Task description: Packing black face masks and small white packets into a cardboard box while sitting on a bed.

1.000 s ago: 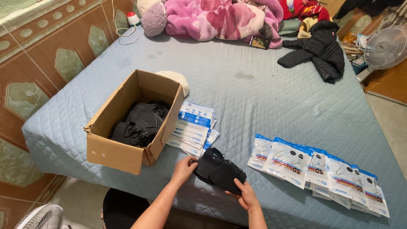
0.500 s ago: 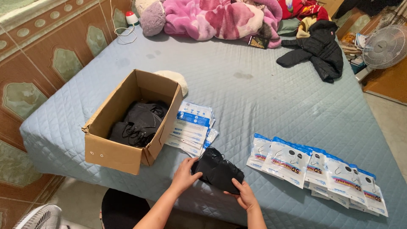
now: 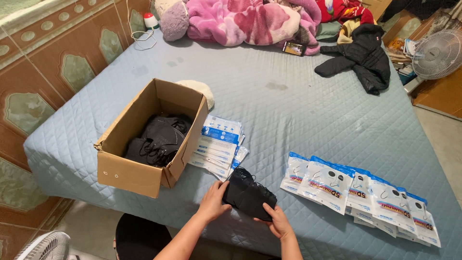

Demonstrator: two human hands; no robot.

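**Both hands on the black stack at the bed's near edge**

The stack of black masks sits at the near edge of the blue quilted bed, and both hands are on it. The left hand presses in from 9 o'clock, fingers curled against the stack's side. The right hand grips from 5 o'clock, thumb on top and fingers tucked under the lower corner. Ear loops poke out at the stack's top.

At 11 o'clock, just beside the stack, lies a fanned pile of flat pouches, white and blue. Touching that pile at 9 o'clock is an open cardboard box, with more black masks heaped inside. A cream pad peeks out behind the box.

At 3 o'clock, a row of filled packets overlaps along the edge, each with a dark mask showing through. Far off at 1 o'clock, a black jacket; at 12, a pink blanket. A fan stands off the bed at 2 o'clock.
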